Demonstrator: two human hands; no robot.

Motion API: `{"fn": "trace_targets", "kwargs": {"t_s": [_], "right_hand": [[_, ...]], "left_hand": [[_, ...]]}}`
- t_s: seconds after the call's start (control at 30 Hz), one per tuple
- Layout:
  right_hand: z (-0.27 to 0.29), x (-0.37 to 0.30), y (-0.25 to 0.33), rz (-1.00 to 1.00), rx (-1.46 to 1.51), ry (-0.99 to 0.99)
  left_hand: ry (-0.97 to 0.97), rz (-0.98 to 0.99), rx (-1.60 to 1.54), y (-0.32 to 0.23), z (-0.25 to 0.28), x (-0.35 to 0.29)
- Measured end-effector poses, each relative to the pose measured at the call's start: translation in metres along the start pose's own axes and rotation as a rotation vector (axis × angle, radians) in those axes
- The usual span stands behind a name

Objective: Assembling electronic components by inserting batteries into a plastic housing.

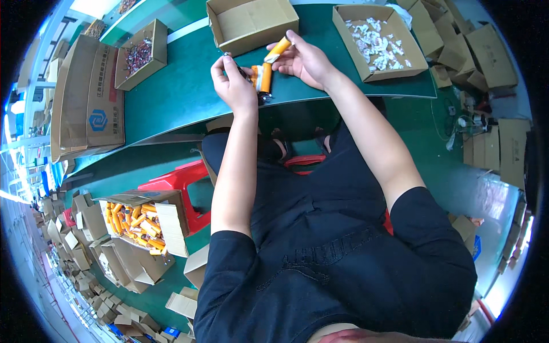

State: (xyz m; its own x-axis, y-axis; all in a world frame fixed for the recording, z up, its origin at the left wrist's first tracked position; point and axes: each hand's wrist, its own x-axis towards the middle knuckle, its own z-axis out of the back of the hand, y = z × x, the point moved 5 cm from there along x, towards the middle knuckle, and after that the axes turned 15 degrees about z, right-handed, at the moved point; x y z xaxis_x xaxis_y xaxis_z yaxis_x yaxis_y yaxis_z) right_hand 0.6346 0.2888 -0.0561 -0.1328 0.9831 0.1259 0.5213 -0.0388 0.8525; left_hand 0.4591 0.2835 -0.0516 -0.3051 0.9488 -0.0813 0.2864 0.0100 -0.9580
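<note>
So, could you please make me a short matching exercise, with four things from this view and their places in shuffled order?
Things
1. Crumpled white scraps
2. Small dark-red and black parts
3. Heap of orange cylinders
4. Single slanted orange cylinder

Places
A. In the open carton by the red stool
B. Held in the right hand
C. In the shallow box at the right end of the green table
D. In the box beside the tall carton, on the left

Right pairs: 1-C, 2-D, 3-A, 4-B.
</note>
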Motion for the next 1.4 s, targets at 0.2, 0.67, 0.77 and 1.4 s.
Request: {"fn": "trace_targets", "kwargs": {"t_s": [0.2,0.67,0.77,1.4], "right_hand": [[0.013,0.002,0.002,0.030,0.276,-0.066],[0.013,-0.070,0.007,0.100,0.586,-0.147],[0.002,-0.131,0.018,0.062,0.606,-0.068],[-0.040,-0.190,0.035,0.174,-0.175,0.316]], "left_hand": [[-0.016,0.004,0.011,-0.002,-0.002,0.001],[0.187,0.196,-0.445,-0.019,0.045,-0.028],[0.298,0.320,-0.470,-0.019,0.061,-0.084],[0.423,0.794,-0.179,0.001,0.054,-0.174]]}}
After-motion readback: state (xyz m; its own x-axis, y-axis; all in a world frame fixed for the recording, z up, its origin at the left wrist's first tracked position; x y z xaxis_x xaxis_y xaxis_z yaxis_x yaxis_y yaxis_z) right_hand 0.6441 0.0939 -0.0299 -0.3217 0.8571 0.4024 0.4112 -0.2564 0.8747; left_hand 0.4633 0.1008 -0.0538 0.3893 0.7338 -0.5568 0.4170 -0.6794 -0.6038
